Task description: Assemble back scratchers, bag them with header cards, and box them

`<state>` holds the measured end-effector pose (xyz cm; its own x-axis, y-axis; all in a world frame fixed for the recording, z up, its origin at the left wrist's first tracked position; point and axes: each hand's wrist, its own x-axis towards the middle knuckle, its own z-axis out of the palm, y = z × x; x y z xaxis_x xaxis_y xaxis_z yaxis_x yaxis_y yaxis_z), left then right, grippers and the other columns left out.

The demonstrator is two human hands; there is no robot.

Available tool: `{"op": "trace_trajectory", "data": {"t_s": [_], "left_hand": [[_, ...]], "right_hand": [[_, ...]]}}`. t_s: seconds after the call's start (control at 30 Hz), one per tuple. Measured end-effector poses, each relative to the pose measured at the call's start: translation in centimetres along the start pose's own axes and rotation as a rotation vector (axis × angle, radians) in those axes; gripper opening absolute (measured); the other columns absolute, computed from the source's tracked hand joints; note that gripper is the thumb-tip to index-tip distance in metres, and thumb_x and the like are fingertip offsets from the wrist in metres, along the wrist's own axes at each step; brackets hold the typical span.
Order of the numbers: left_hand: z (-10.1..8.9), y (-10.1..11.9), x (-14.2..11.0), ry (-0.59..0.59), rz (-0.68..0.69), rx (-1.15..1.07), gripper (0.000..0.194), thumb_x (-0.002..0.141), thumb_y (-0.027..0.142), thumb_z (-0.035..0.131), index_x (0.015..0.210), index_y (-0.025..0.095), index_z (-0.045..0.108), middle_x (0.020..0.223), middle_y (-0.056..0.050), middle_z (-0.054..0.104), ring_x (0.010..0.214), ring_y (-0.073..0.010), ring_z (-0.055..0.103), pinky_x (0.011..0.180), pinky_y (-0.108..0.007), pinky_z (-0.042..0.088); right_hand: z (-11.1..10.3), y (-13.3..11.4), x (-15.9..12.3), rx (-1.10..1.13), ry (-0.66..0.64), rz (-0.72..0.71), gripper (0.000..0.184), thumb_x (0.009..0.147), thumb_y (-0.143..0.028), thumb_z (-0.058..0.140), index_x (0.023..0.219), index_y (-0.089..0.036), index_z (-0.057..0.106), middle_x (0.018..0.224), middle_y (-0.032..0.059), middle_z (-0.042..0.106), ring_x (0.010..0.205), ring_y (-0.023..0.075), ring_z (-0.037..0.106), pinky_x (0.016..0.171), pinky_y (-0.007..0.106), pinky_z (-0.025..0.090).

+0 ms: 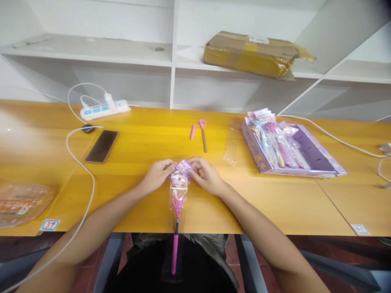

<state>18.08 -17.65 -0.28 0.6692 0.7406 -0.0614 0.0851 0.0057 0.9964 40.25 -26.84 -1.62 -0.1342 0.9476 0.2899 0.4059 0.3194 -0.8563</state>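
My left hand [157, 175] pinches the left edge of a small purple card [184, 167] at the top of a clear plastic bag [179, 182]. The fingers of my right hand [208, 176] close on the card's other side. Inside the bag is a back scratcher [175, 252] with a pink claw head, a dark rod and a pink handle. Its lower end hangs past the table edge over my lap. Beyond my hands lie an unwrapped pink-clawed back scratcher [204, 137] with a bare metal rod and, beside it, a loose pink tube [193, 132].
At right, a purple box [256, 156] holds several bagged back scratchers [282, 148]; a clear wrapper [231, 148] lies beside it. A phone [102, 146], power strip [105, 109] and white cable [91, 183] occupy the left. A taped carton [244, 55] sits on the shelf.
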Motion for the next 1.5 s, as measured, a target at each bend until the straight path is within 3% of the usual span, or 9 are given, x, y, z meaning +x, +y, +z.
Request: {"op": "trace_trajectory", "data": {"t_s": [0.37, 0.7, 0.93, 1.23, 1.5], "left_hand": [[0.1, 0.1, -0.1, -0.023, -0.032, -0.085, 0.039, 0.095, 0.055, 0.069, 0.089, 0.016, 0.071, 0.082, -0.001, 0.068, 0.076, -0.0161, 0.061, 0.072, -0.028, 0.047], [0.0, 0.4, -0.1, -0.039, -0.059, -0.061, 0.041, 0.094, 0.057, 0.068, 0.091, 0.016, 0.069, 0.082, -0.002, 0.070, 0.072, -0.0169, 0.065, 0.071, -0.029, 0.051], [0.0, 0.3, -0.2, -0.058, -0.064, -0.062, 0.041, 0.094, 0.057, 0.068, 0.091, 0.016, 0.068, 0.082, -0.002, 0.069, 0.073, -0.0180, 0.066, 0.072, -0.031, 0.054], [0.0, 0.7, -0.2, -0.040, -0.049, -0.012, 0.043, 0.095, 0.058, 0.066, 0.091, 0.016, 0.070, 0.083, -0.002, 0.069, 0.074, -0.0168, 0.063, 0.070, -0.029, 0.049], [-0.2, 0.3, -0.2, -0.014, -0.018, 0.050, 0.041, 0.098, 0.057, 0.064, 0.090, 0.017, 0.070, 0.085, -0.003, 0.069, 0.078, -0.0178, 0.064, 0.073, -0.030, 0.049]], "right_hand": [[-0.4, -0.9, 0.0, -0.091, -0.005, -0.072, 0.027, 0.104, -0.035, 0.062, 0.128, -0.023, 0.066, 0.075, -0.0023, 0.061, 0.061, 0.0131, 0.055, 0.060, 0.027, 0.047], [0.0, -0.7, 0.1, 0.086, 0.027, -0.114, 0.025, 0.105, -0.031, 0.061, 0.128, -0.021, 0.066, 0.072, -0.0050, 0.056, 0.060, 0.0103, 0.053, 0.059, 0.023, 0.045], [-0.1, -0.9, 0.1, 0.052, -0.001, -0.121, 0.026, 0.103, -0.027, 0.062, 0.127, -0.020, 0.070, 0.070, -0.0058, 0.052, 0.058, 0.0091, 0.047, 0.057, 0.021, 0.042], [-0.2, -1.2, 0.0, 0.056, -0.073, -0.097, 0.026, 0.103, -0.030, 0.061, 0.122, -0.018, 0.074, 0.070, -0.0042, 0.056, 0.059, 0.0095, 0.047, 0.058, 0.022, 0.044], [-0.8, -1.2, -0.1, 0.064, -0.117, -0.045, 0.039, 0.105, -0.049, 0.059, 0.120, -0.017, 0.077, 0.081, 0.0038, 0.072, 0.069, 0.0139, 0.061, 0.066, 0.025, 0.051]]}}
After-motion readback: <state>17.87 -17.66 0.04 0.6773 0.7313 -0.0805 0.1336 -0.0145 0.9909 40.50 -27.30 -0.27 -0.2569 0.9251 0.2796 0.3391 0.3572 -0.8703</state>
